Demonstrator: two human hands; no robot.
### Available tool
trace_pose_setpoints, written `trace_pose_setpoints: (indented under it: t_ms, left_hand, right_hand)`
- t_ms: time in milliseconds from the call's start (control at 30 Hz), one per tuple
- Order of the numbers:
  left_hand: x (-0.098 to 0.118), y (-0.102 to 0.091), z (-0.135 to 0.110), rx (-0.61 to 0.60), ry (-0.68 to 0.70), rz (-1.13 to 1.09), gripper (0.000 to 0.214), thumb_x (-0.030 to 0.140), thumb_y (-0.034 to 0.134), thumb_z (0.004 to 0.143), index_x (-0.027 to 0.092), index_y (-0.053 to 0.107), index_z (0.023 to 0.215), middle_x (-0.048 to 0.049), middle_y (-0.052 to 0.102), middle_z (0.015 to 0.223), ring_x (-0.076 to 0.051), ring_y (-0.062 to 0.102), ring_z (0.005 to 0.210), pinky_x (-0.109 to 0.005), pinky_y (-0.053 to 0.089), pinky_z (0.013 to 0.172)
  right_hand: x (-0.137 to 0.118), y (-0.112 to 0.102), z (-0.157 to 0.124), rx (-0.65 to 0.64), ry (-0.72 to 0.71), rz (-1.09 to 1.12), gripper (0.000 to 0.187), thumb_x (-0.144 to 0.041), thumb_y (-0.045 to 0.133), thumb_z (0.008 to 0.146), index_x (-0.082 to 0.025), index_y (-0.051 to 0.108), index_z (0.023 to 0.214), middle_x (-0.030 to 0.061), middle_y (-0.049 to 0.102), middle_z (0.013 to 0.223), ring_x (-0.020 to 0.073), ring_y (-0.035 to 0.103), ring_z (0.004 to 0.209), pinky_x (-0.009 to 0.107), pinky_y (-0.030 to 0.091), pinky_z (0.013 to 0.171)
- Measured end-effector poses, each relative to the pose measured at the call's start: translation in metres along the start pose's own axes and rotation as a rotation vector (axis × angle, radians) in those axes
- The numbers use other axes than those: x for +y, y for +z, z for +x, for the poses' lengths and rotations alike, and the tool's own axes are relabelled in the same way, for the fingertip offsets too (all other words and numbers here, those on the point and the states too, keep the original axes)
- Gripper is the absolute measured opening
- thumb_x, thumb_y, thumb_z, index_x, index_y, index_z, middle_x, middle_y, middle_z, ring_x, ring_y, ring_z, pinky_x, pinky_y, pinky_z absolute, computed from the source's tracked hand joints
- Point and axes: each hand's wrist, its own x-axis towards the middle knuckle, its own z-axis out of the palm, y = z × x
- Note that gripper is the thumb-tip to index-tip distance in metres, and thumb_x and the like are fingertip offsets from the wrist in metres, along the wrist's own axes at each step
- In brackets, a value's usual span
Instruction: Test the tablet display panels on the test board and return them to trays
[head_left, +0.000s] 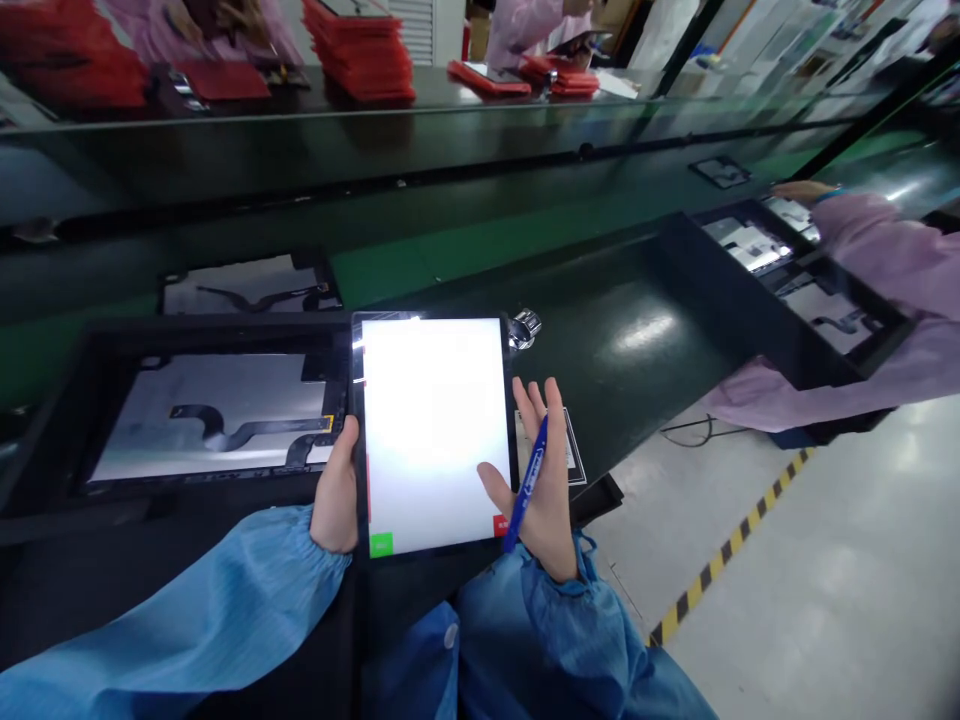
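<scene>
A tablet (pixel 435 430) with a lit white screen, a green box in its lower left corner and a red one at lower right, is tilted up before me. My left hand (pixel 337 495) grips its left edge, thumb at the front; the fingers behind are hidden. At the right edge is my right hand (pixel 547 490), its fingers stretched and the thumb over the screen. A blue marker pen (pixel 528 485) is held across that hand. Whether the thumb touches the glass, I cannot tell. Left of the tablet, a display panel (pixel 225 400) with dark flex cables lies in a black tray (pixel 56 440).
Another panel (pixel 251 285) lies behind the tray. A shiny metal object (pixel 524 328) and a white printed sheet (pixel 576 450) are by the tablet. At right, a co-worker's pink sleeve (pixel 870 235) reaches over a black box (pixel 739 295) of panels. Red stacks (pixel 364 50) stand across the bench.
</scene>
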Motion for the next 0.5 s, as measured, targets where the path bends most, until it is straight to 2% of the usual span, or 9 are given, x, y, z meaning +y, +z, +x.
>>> trace_pose_setpoints:
  t_ms: [100,167,300,367,433,500]
  left_hand:
    - [0.000,-0.001,0.001,0.028,0.029,0.018,0.047,0.046,0.045,0.096,0.017,0.067,0.125,-0.0067,0.078,0.100,-0.030,0.067,0.113,-0.042,0.051,0.102]
    - [0.000,-0.002,0.001,0.009,0.001,0.030,0.049,0.048,0.043,0.096,0.016,0.068,0.123,-0.0081,0.078,0.102,-0.031,0.066,0.114,-0.043,0.051,0.102]
    - [-0.001,-0.004,0.003,-0.038,-0.042,0.030,0.051,0.050,0.042,0.096,0.017,0.067,0.124,-0.0084,0.077,0.106,-0.031,0.064,0.118,-0.043,0.049,0.105]
    - [-0.002,-0.005,0.003,-0.047,-0.043,0.021,0.050,0.050,0.043,0.095,0.019,0.066,0.126,-0.0071,0.077,0.107,-0.030,0.063,0.119,-0.042,0.048,0.106]
    - [-0.003,-0.006,0.003,-0.036,-0.052,0.020,0.050,0.048,0.042,0.096,0.018,0.064,0.129,-0.0069,0.076,0.108,-0.029,0.063,0.120,-0.041,0.047,0.107]
    - [-0.004,-0.007,0.002,-0.013,-0.061,0.036,0.051,0.045,0.041,0.097,0.015,0.062,0.132,-0.0077,0.076,0.109,-0.029,0.063,0.120,-0.039,0.046,0.108]
  right_hand:
    - [0.001,-0.003,-0.001,0.011,-0.002,-0.036,0.089,-0.041,0.065,0.090,-0.032,0.006,0.157,0.0066,0.033,0.160,0.0296,0.019,0.151,0.061,0.025,0.121]
    - [0.002,-0.010,0.004,0.022,-0.020,-0.025,0.083,-0.040,0.063,0.091,-0.032,0.011,0.156,0.0074,0.038,0.157,0.0293,0.027,0.149,0.060,0.027,0.120]
    - [0.002,-0.036,0.035,0.131,-0.075,-0.035,0.063,-0.040,0.057,0.095,-0.029,0.030,0.150,0.0089,0.051,0.148,0.0278,0.049,0.137,0.053,0.042,0.112]
    - [0.001,-0.048,0.057,0.128,-0.086,-0.132,0.051,-0.042,0.054,0.096,-0.027,0.042,0.143,0.0090,0.064,0.133,0.0262,0.062,0.121,0.046,0.051,0.101]
    - [-0.001,-0.057,0.078,0.059,-0.089,-0.264,0.037,-0.046,0.051,0.097,-0.024,0.056,0.128,0.0062,0.074,0.107,0.0226,0.071,0.096,0.038,0.056,0.085]
    - [-0.005,-0.062,0.093,-0.026,-0.097,-0.395,0.030,-0.049,0.050,0.097,-0.022,0.064,0.102,0.0010,0.072,0.078,0.0173,0.068,0.070,0.031,0.052,0.070]
